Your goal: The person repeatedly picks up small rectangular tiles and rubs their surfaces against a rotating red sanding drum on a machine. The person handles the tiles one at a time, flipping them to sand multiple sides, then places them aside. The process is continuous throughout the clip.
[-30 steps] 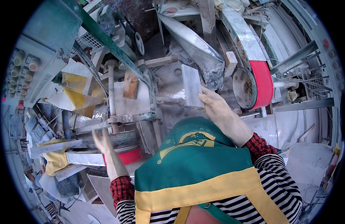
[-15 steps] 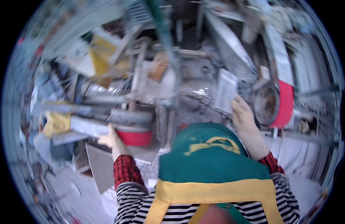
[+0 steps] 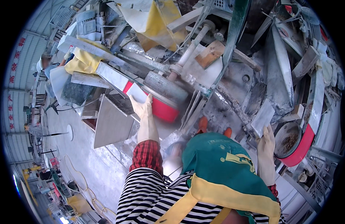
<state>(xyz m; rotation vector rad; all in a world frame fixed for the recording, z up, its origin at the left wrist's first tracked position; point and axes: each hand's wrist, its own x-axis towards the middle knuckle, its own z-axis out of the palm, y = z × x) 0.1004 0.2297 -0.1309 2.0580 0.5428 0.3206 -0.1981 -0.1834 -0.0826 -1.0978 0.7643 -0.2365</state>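
Cream gloves cover both of my hands. My left hand [image 3: 142, 108] grips a small flat white tile [image 3: 137, 93] by its lower edge, with fingers and thumb at its two sides. The tile overlaps the red outer band of a grey drum wheel [image 3: 165, 89]; whether they touch I cannot tell. At the right, my right hand [image 3: 268, 143] is closed on the lower end of a pale flat rectangular tile [image 3: 263, 116], which tilts upward. Just right of that hand is a second wheel [image 3: 288, 138], hollow, with brown residue inside and a red outer band [image 3: 301, 149].
A metal shaft [image 3: 193, 46] runs up from the left wheel. Between the wheels stands a green post [image 3: 232, 37]. A grey panel [image 3: 112, 123] leans below my left hand's wheel. A yellow cloth [image 3: 84, 61] drapes over boards. A hose [image 3: 86, 183] lies on the floor; another person [image 3: 41, 64] is far left.
My view has swung leftward, so the machine sits further right in the picture. A white tile now shows in my left hand, at the red band. My right hand still holds its tile.
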